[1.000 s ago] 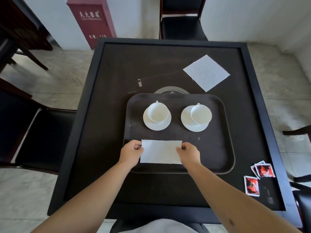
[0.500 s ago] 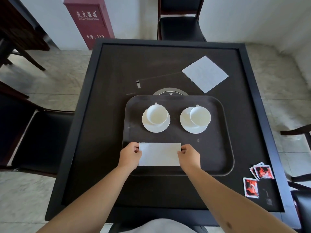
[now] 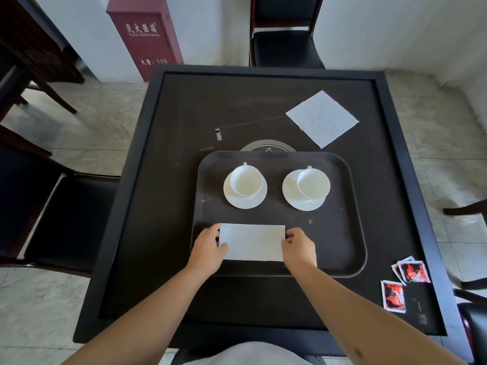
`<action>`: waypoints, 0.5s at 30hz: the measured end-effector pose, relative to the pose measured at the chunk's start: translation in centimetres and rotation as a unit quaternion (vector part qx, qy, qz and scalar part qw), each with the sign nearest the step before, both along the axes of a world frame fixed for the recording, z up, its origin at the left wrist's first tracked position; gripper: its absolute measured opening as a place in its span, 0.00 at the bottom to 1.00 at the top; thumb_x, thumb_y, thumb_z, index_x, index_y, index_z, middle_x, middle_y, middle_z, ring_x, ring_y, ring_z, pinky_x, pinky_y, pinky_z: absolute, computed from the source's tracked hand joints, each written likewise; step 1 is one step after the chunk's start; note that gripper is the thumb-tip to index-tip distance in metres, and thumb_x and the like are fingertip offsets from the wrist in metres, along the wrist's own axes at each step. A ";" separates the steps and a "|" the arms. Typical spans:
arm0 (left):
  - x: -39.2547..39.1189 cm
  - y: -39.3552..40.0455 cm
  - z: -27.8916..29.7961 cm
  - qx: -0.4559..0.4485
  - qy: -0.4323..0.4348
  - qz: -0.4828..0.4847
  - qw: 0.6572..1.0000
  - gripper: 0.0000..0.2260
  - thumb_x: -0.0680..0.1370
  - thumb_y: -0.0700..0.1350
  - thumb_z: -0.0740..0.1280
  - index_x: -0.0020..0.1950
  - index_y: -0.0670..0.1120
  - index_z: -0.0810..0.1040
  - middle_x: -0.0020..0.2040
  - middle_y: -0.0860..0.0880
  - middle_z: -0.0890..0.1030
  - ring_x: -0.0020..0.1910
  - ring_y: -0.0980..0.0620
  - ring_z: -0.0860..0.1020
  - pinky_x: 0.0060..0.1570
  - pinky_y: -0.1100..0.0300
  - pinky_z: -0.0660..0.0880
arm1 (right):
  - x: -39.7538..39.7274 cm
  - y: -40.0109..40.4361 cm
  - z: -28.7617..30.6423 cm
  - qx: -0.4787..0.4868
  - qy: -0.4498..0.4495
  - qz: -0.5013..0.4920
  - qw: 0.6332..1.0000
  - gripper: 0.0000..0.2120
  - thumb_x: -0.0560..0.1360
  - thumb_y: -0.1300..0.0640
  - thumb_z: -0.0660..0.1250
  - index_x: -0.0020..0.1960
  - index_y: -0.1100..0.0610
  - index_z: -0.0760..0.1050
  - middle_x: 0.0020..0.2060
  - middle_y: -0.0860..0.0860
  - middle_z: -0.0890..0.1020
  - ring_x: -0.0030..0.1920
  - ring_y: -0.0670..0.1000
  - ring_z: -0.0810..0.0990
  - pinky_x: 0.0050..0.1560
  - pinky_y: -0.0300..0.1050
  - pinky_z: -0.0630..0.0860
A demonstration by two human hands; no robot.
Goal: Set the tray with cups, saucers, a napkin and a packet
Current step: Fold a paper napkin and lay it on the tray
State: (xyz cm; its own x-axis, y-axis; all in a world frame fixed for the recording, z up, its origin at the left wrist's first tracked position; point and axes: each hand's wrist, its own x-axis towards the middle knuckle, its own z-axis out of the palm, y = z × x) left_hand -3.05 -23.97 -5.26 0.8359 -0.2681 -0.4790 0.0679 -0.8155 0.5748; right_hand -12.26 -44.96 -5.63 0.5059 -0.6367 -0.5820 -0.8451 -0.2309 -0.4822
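A dark brown tray (image 3: 342, 233) lies on the black table. Two white cups stand on white saucers in its far half: the left cup (image 3: 246, 181) on its saucer (image 3: 245, 201), the right cup (image 3: 313, 184) on its saucer (image 3: 295, 198). A folded white napkin (image 3: 253, 242) lies flat in the tray's near half. My left hand (image 3: 209, 248) pinches its left end and my right hand (image 3: 299, 246) pinches its right end. Red and white packets (image 3: 411, 271) (image 3: 393, 295) lie on the table to the right of the tray.
A second, unfolded white napkin (image 3: 322, 118) lies at the table's far right. A round black disc (image 3: 268, 148) peeks out behind the tray. Black chairs stand at the far side (image 3: 286, 46) and at the left (image 3: 66, 219). A red cabinet (image 3: 146, 35) stands on the floor.
Both hands have stayed at the napkin's ends with the napkin flat on the tray. My fingers have loosened slightly at the edges. The camera has tilted a little.
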 end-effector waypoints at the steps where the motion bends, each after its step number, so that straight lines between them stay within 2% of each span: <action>1: 0.0 0.1 0.0 0.003 0.000 -0.014 1.000 0.25 0.78 0.43 0.67 0.74 0.50 0.66 0.64 0.50 0.73 0.53 0.54 0.76 0.56 0.57 0.77 | -0.1 -0.1 0.0 0.004 -0.002 -0.002 1.000 0.10 0.78 0.60 0.59 0.58 0.51 0.72 0.40 0.44 0.75 0.38 0.47 0.77 0.30 0.40 0.72; 3: -0.2 0.2 -0.1 0.015 0.000 -0.043 0.999 0.26 0.79 0.43 0.66 0.76 0.49 0.63 0.67 0.50 0.70 0.54 0.54 0.75 0.56 0.59 0.75 | -0.3 0.0 0.2 0.009 -0.008 0.000 1.000 0.14 0.78 0.58 0.61 0.63 0.51 0.71 0.44 0.45 0.78 0.41 0.47 0.78 0.32 0.41 0.72; 4: -0.4 0.2 -0.1 0.022 -0.003 -0.058 0.998 0.26 0.79 0.44 0.66 0.76 0.49 0.62 0.69 0.49 0.67 0.56 0.54 0.74 0.56 0.60 0.74 | -0.4 0.1 0.3 0.004 -0.013 0.006 1.000 0.16 0.78 0.57 0.62 0.66 0.51 0.70 0.49 0.46 0.79 0.44 0.48 0.79 0.36 0.42 0.74; 7: -1.2 0.3 0.1 0.066 -0.045 -0.112 0.990 0.26 0.78 0.47 0.66 0.75 0.51 0.62 0.72 0.50 0.59 0.65 0.50 0.70 0.56 0.58 0.74 | -1.1 0.5 0.5 -0.071 -0.017 0.095 0.993 0.23 0.77 0.53 0.65 0.71 0.49 0.66 0.65 0.47 0.72 0.62 0.51 0.73 0.52 0.48 0.77; 9: -1.8 0.5 0.2 0.099 -0.092 -0.180 0.974 0.24 0.78 0.48 0.66 0.73 0.52 0.64 0.74 0.49 0.56 0.68 0.48 0.66 0.57 0.56 0.75 | -1.8 0.7 0.4 -0.159 -0.016 0.237 0.958 0.22 0.78 0.50 0.63 0.71 0.49 0.67 0.68 0.47 0.69 0.66 0.52 0.68 0.60 0.49 0.73; 11: -2.2 0.9 0.1 0.130 -0.128 -0.263 0.947 0.23 0.78 0.49 0.64 0.72 0.53 0.66 0.75 0.48 0.57 0.69 0.46 0.63 0.61 0.52 0.72 | -2.6 0.8 0.0 -0.198 -0.018 0.361 0.911 0.20 0.78 0.48 0.61 0.70 0.48 0.69 0.70 0.48 0.68 0.67 0.53 0.66 0.64 0.50 0.68; 13: -2.5 1.3 0.0 0.151 -0.132 -0.299 0.933 0.22 0.79 0.50 0.63 0.73 0.53 0.65 0.76 0.49 0.57 0.72 0.46 0.61 0.64 0.49 0.69 | -3.1 0.8 -0.4 -0.192 -0.007 0.412 0.891 0.19 0.79 0.47 0.59 0.69 0.47 0.69 0.71 0.48 0.67 0.69 0.53 0.65 0.65 0.51 0.66; 15: -2.6 1.6 -0.2 0.159 -0.131 -0.310 0.928 0.23 0.79 0.51 0.62 0.74 0.54 0.64 0.76 0.49 0.57 0.73 0.46 0.59 0.65 0.47 0.68 | -3.4 0.7 -0.5 -0.188 -0.003 0.419 0.888 0.20 0.79 0.47 0.58 0.70 0.46 0.68 0.72 0.47 0.67 0.70 0.53 0.64 0.66 0.51 0.66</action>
State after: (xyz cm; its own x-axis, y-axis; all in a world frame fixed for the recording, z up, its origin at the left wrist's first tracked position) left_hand -5.65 -22.39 -5.43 0.6671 -0.6165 -0.4181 -0.5796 -0.7822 0.2285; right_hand -15.65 -44.28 -6.18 0.8962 -0.1829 -0.4042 -0.2975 -0.9236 -0.2417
